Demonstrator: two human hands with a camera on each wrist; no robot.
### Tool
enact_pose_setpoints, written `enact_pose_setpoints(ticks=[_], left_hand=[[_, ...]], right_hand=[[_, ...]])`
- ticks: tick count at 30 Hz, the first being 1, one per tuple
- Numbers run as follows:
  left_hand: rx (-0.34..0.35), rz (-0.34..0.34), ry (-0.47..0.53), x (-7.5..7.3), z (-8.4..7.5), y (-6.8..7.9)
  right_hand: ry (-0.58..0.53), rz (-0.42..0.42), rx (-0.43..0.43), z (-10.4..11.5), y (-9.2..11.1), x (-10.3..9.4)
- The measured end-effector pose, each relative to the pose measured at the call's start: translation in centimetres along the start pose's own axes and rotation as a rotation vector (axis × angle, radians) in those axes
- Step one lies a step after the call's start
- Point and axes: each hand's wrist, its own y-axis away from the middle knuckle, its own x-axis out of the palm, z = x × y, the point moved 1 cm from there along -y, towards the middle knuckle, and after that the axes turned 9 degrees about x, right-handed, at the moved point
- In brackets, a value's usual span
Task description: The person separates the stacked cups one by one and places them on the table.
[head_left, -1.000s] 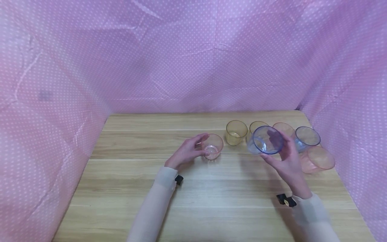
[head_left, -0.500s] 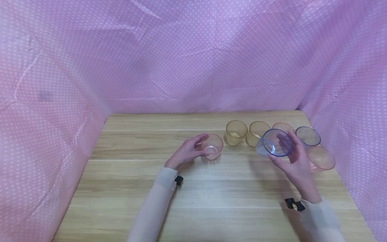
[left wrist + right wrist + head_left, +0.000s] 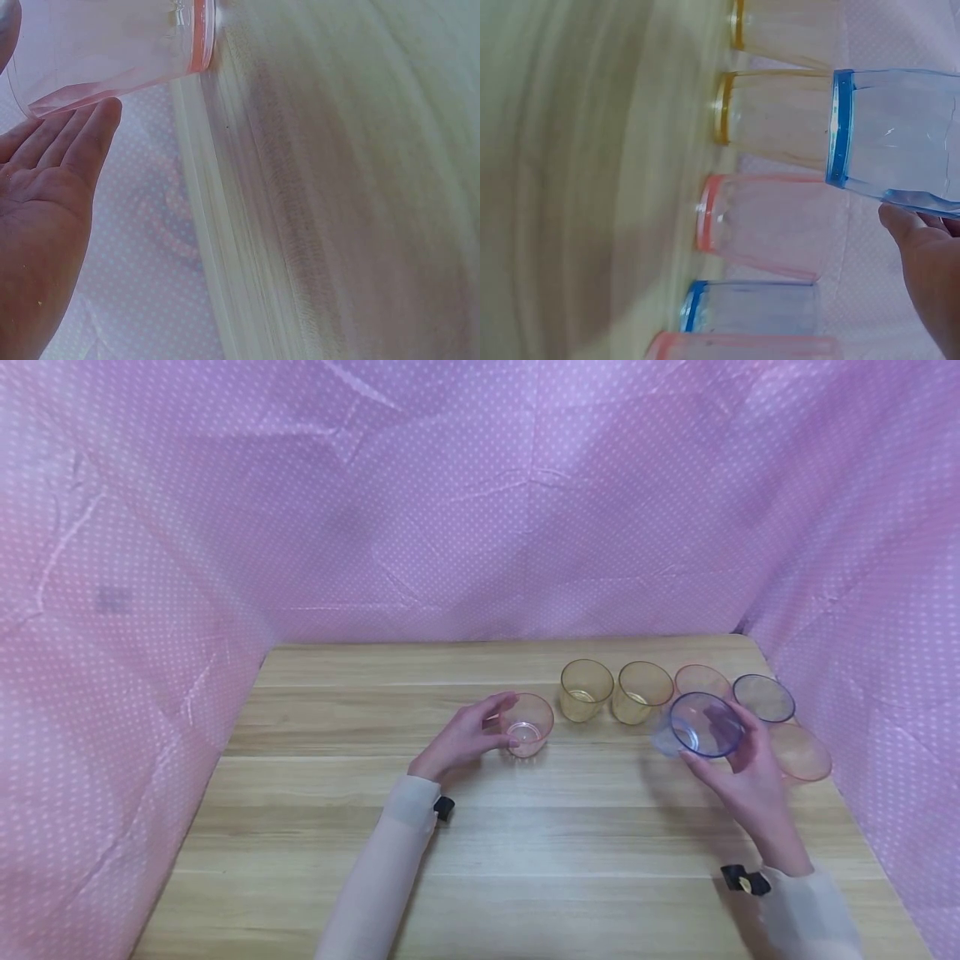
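A clear pink-tinted cup (image 3: 528,727) stands upright on the table, and my left hand (image 3: 463,740) holds its left side between thumb and fingers. In the left wrist view the fingers lie along the wall of this pink cup (image 3: 112,49). Farther right, my right hand (image 3: 756,793) grips a clear blue cup (image 3: 707,725) by its side, slightly tilted. The right wrist view has that blue cup (image 3: 900,139) raised off the table, its blue-banded base toward the tabletop.
Two yellow cups (image 3: 587,692) stand side by side at the back of the wooden table (image 3: 525,877). Right of them are a pink cup (image 3: 693,681), a second blue cup (image 3: 763,697) and another pink cup (image 3: 802,753). Pink dotted cloth (image 3: 480,510) hangs around the table.
My right hand has moved right and nearer to me with the blue cup, uncovering the second yellow cup. The left hand and its pink cup have stayed in place.
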Motion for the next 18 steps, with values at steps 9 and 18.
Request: enact_pose_setpoints(ticks=[9,18], left_hand=[[0.007,0.003,-0.012,0.0,0.1,-0.1],[0.013,0.006,0.002,0.0,0.2,-0.1]], right_hand=[[0.032,-0.046,0.050,-0.8,0.4,-1.1],[0.027,-0.039,0.046,-1.8,0.6,-1.9]])
